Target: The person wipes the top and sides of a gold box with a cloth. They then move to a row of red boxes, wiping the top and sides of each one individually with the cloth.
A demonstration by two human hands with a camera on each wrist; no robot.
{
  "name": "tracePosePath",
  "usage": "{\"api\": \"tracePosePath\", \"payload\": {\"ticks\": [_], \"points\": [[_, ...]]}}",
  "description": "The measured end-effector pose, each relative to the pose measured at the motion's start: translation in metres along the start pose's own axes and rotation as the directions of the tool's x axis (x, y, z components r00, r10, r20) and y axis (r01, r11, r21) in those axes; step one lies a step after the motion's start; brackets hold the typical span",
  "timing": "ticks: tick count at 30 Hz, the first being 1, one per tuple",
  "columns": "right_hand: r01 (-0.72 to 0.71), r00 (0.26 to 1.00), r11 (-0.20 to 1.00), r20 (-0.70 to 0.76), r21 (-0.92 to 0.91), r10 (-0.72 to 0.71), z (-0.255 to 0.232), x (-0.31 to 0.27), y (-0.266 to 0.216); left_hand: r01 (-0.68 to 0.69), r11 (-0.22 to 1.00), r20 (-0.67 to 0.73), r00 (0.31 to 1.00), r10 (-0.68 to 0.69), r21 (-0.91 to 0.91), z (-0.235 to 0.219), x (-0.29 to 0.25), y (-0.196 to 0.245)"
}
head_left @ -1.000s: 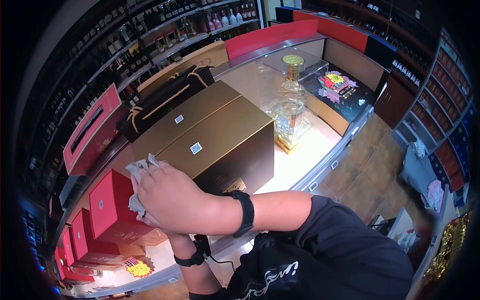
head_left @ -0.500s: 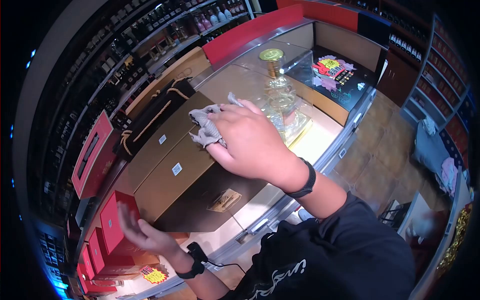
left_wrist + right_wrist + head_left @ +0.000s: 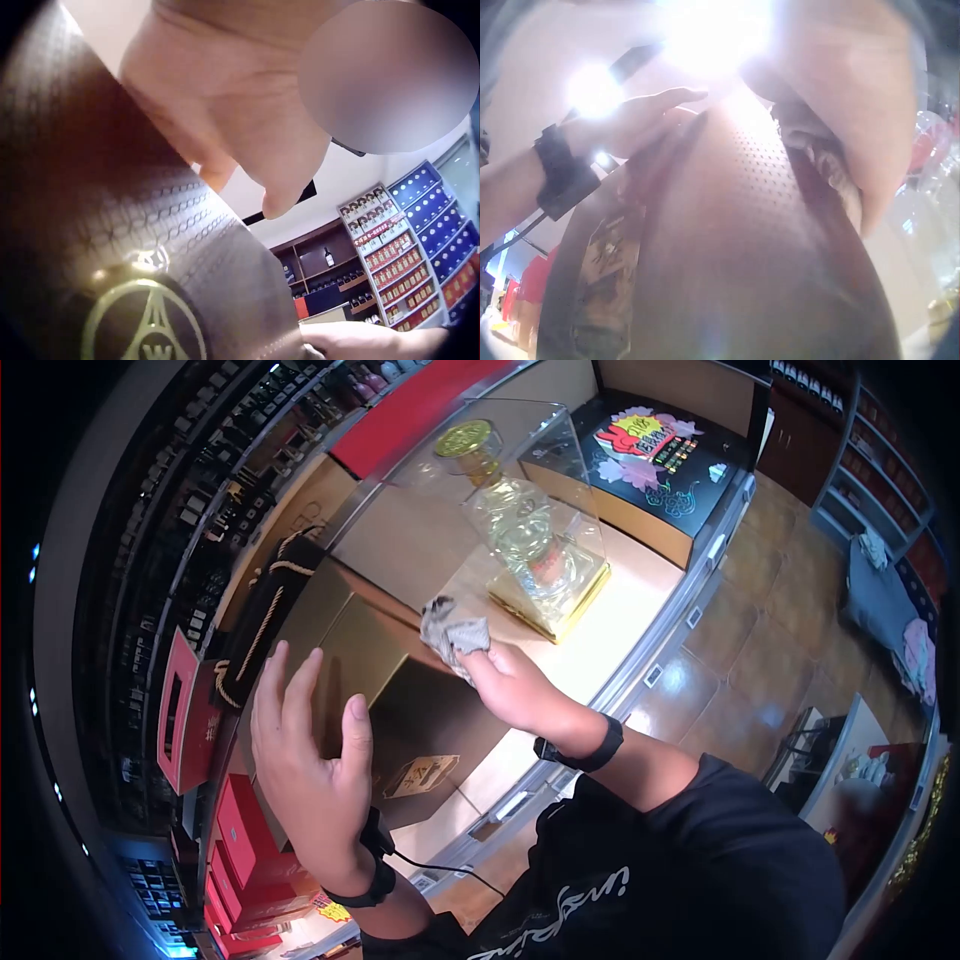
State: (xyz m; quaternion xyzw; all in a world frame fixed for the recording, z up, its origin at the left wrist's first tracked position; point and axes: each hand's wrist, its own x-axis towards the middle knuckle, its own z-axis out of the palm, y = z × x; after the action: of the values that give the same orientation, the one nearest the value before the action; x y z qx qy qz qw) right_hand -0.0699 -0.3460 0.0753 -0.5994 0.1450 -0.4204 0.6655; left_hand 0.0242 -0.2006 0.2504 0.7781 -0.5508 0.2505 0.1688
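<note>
My right hand (image 3: 520,688) grips a crumpled grey cloth (image 3: 455,632) at the right end of a large gold-brown box (image 3: 375,655). In the right wrist view the cloth (image 3: 829,161) bunches under the fingers against the box's edge. Fingers spread and thumb apart, my left hand (image 3: 315,785) is at the box's left part and covers some of it in the head view. It holds nothing. The left wrist view shows this hand (image 3: 225,105) beside the box's patterned face (image 3: 135,202), which bears a round gold emblem.
Right of the box, a glass bottle (image 3: 525,525) with a gold cap stands inside a clear case. Beyond it lies a black box (image 3: 650,455) with a yellow price sign. Red boxes (image 3: 250,850) line the left, and a black rope-handled bag (image 3: 265,610) stands behind.
My right hand has carried the cloth from the box's left end across its top to the right end. My left hand has come out from under the right arm and risen, fingers spread.
</note>
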Motion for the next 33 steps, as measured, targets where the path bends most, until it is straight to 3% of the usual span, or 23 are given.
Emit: {"api": "tracePosePath", "payload": {"ticks": [1, 4, 8, 11, 13, 16, 21, 24, 26, 29, 33], "points": [[-0.214, 0.975, 0.971, 0.046, -0.106, 0.220, -0.010, -0.006, -0.003, 0.027, 1.000, 0.042, 0.999, -0.026, -0.012, 0.004, 0.004, 0.001], [-0.384, 0.912, 0.914, 0.099, -0.132, 0.397, -0.024, -0.019, 0.016, 0.151, 0.988, 0.099, 0.983, -0.152, 0.010, 0.019, 0.006, 0.003], [-0.381, 0.917, 0.918, 0.086, -0.111, 0.391, -0.029, -0.022, 0.039, 0.122, 0.992, 0.174, 0.977, -0.125, 0.030, 0.021, 0.007, 0.001], [-0.397, 0.895, 0.904, 0.152, -0.156, 0.419, -0.026, -0.015, 0.006, 0.098, 0.994, 0.184, 0.978, -0.103, 0.039, 0.021, 0.006, -0.001], [-0.048, 0.992, 0.998, 0.117, -0.036, 0.052, -0.015, -0.013, -0.019, 0.079, 0.996, 0.186, 0.979, -0.087, 0.048, 0.020, 0.006, 0.000], [0.314, 0.949, 0.945, -0.006, 0.095, -0.315, 0.009, -0.002, -0.058, 0.058, 0.997, 0.189, 0.980, -0.066, 0.048, 0.021, 0.006, -0.003], [0.042, 0.993, 0.999, 0.107, 0.020, -0.044, 0.012, 0.042, -0.059, 0.038, 0.998, 0.176, 0.983, -0.045, 0.046, 0.024, 0.005, -0.004], [0.092, 0.995, 0.991, 0.035, 0.098, -0.096, 0.015, 0.033, -0.032, 0.029, 0.999, 0.174, 0.984, -0.036, 0.039, 0.024, 0.006, -0.004], [-0.053, 0.994, 0.998, 0.093, 0.032, 0.049, 0.003, 0.022, -0.023, 0.032, 0.999, 0.175, 0.984, -0.038, 0.037, 0.024, 0.006, -0.004], [-0.295, 0.936, 0.935, 0.137, -0.195, 0.324, -0.017, 0.004, -0.002, 0.021, 1.000, 0.169, 0.985, -0.023, 0.017, 0.025, 0.006, -0.004], [-0.425, 0.802, 0.789, 0.221, -0.443, 0.555, -0.040, -0.003, 0.023, 0.022, 1.000, 0.154, 0.988, -0.023, 0.008, 0.027, 0.006, -0.003]]}}
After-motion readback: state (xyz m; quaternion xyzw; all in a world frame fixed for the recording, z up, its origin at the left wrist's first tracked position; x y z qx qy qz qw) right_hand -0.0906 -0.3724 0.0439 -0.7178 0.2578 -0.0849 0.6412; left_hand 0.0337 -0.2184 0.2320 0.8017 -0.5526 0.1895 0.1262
